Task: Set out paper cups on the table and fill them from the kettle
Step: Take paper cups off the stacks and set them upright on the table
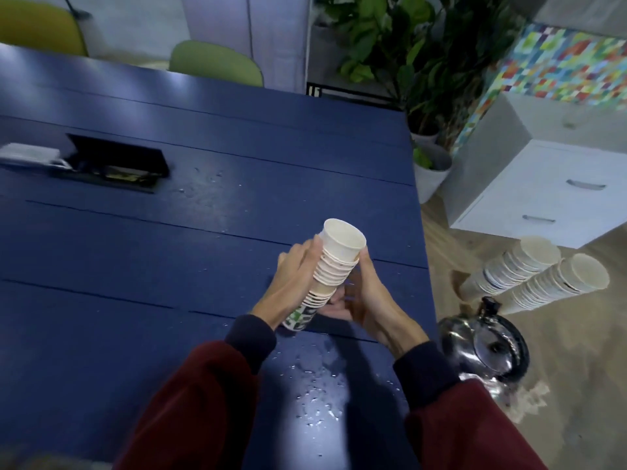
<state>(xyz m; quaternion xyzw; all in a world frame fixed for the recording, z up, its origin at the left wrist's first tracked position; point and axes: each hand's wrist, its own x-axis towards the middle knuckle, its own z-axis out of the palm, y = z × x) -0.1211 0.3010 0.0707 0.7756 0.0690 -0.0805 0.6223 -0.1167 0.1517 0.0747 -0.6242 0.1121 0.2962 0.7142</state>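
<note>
- No word, number or brand name can be read anywhere in the head view.
- The stack of paper cups (334,269) carries a green, black and white print on its lowest cup. The print is too blurred to make out any lettering.
</note>
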